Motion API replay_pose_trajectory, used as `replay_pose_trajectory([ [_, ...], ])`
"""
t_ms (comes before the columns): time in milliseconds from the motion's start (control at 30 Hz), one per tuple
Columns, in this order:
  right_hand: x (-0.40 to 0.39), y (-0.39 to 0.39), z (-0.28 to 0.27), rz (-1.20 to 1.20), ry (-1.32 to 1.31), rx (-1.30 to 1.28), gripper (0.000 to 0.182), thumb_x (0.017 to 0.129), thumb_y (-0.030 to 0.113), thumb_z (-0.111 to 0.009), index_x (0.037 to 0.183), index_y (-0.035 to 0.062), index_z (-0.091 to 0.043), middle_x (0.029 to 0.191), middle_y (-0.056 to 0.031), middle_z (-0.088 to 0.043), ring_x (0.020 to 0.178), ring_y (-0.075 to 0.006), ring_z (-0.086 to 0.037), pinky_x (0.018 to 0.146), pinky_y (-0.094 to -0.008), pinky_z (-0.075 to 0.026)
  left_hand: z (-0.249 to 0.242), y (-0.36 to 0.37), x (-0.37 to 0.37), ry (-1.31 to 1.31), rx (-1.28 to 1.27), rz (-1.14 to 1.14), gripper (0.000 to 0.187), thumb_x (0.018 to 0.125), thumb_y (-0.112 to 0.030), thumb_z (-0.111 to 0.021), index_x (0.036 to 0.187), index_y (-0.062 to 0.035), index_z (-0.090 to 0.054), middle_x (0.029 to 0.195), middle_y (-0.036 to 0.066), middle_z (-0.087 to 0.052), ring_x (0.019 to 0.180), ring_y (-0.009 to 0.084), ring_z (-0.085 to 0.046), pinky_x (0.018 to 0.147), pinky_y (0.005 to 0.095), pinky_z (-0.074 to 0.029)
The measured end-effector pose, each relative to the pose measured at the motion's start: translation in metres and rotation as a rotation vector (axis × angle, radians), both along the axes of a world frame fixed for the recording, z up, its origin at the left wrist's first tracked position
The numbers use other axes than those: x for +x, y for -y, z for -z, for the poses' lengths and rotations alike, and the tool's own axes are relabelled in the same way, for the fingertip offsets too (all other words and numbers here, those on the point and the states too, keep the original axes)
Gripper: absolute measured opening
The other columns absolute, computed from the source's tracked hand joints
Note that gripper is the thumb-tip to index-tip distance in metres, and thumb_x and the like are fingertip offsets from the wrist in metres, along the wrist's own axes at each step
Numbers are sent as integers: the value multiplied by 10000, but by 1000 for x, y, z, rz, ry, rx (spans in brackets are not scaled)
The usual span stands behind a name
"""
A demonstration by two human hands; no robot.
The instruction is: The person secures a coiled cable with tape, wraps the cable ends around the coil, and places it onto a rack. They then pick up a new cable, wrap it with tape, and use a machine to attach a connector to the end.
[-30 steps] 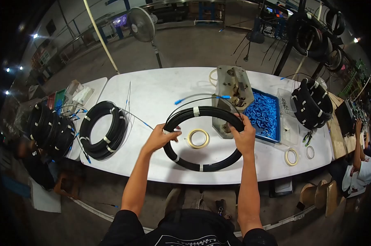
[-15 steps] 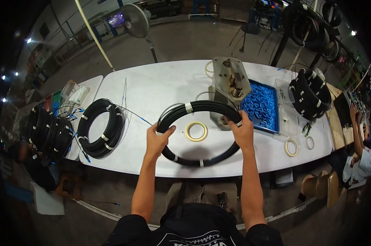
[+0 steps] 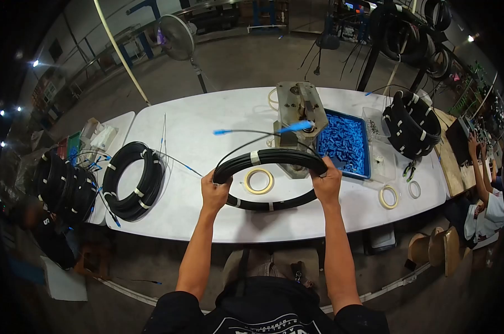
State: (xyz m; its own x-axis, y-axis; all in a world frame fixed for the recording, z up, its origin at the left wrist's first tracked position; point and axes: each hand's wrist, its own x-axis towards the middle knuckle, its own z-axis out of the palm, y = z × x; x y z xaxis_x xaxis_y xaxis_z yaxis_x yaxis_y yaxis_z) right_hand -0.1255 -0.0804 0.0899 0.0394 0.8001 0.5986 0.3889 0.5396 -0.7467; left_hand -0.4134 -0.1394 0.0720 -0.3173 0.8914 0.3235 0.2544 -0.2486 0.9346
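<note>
Between my hands a coil of black cable [image 3: 270, 157] is held above the white table, tilted, with white tape bands around it. My left hand [image 3: 214, 192] grips its left side, and my right hand [image 3: 327, 181] is closed on its right side. Two loose cable ends with blue connectors [image 3: 296, 127] stick out beyond the coil's far side. Through the ring's opening a roll of cream tape [image 3: 258, 181] shows on the table. Behind the coil stands a metal press-like device [image 3: 302, 108], partly covered by it.
A blue tray [image 3: 344, 145] of small blue parts sits right of the device. More black cable coils [image 3: 132, 181] lie at left, another bundle [image 3: 412, 125] at right. Tape rolls [image 3: 388, 196] and pliers [image 3: 410, 170] are near the right edge. Another person's hands [image 3: 475, 147] are at far right.
The coil has tipped to a flatter angle in my hands, and its loose ends with blue connectors have swung into view above it. My view has shifted slightly.
</note>
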Motion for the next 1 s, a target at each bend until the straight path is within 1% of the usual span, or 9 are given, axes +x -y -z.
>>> replay_pose_trajectory([
  [233, -7, -6, -9, -29, 20, -32, 162, 746, 4, -721, 861, 32, -611, 675, -92, -632, 583, -205, -611, 569, -296, -461, 13, -5, -9, 153, -45, -63, 140, 802, -11, -675, 940, 13, -688, 807, 9, -672, 733, 73, -583, 697, 234, -467],
  [300, -9, 2, -15, -215, -443, -183, 223, 764, 28, -731, 960, 40, -625, 728, -44, -645, 601, -162, -604, 581, -283, -473, 10, 1, -18, 302, -80, 116, 117, 795, -53, -715, 888, 7, -676, 822, 40, -675, 731, 102, -602, 696, 245, -475],
  [333, -3, -6, 6, -310, -362, -141, 265, 794, 54, -734, 1032, 32, -619, 785, -15, -643, 619, -121, -585, 587, -265, -477, 6, 0, -15, 350, -59, 150, 120, 788, -85, -738, 778, -6, -648, 711, 41, -635, 642, 117, -579, 623, 257, -463],
  [433, -3, 1, 50, -291, -484, -432, 212, 822, 70, -725, 998, 14, -622, 749, -17, -633, 612, -107, -574, 582, -263, -471, 32, 6, -28, 277, -209, 31, 186, 808, -97, -729, 683, -23, -612, 592, 29, -554, 514, 104, -502, 515, 278, -416],
  [467, -7, 4, 54, -196, -463, -462, 198, 836, 126, -736, 950, 2, -633, 699, -6, -611, 590, -88, -545, 559, -261, -448, 35, 7, -19, 457, -140, 3, 252, 833, -94, -704, 621, -50, -575, 511, 3, -462, 423, 91, -410, 438, 286, -348],
  [633, -13, 7, 56, 88, -393, -309, 233, 851, 209, -728, 882, -6, -643, 621, 17, -549, 512, -67, -464, 475, -252, -370, 33, 4, -3, 410, -233, -106, 316, 846, -119, -683, 585, -75, -512, 463, -4, -440, 361, 105, -393, 382, 280, -326],
  [733, 0, 22, 34, 114, -436, -617, 206, 868, 196, -704, 881, 4, -630, 593, 19, -508, 416, -60, -419, 391, -263, -333, -1, 9, 5, 397, -390, -2, 284, 852, -140, -682, 634, -74, -513, 466, -7, -436, 358, 105, -385, 388, 281, -359],
  [900, 11, 49, 11, 73, -517, -629, 199, 874, 177, -693, 889, 5, -593, 585, 32, -465, 399, -55, -420, 370, -239, -336, -15, 23, 5, 409, -416, 142, 207, 856, -138, -689, 752, -58, -528, 511, -12, -438, 386, 93, -397, 411, 280, -383],
  [1000, 26, 61, 0, 56, -526, -648, 203, 870, 166, -696, 923, 2, -588, 600, 24, -477, 407, -56, -427, 379, -232, -344, -21, 33, 8, 483, -352, 316, 311, 846, -92, -694, 1047, -26, -466, 719, 26, -503, 488, 101, -465, 489, 283, -431],
])
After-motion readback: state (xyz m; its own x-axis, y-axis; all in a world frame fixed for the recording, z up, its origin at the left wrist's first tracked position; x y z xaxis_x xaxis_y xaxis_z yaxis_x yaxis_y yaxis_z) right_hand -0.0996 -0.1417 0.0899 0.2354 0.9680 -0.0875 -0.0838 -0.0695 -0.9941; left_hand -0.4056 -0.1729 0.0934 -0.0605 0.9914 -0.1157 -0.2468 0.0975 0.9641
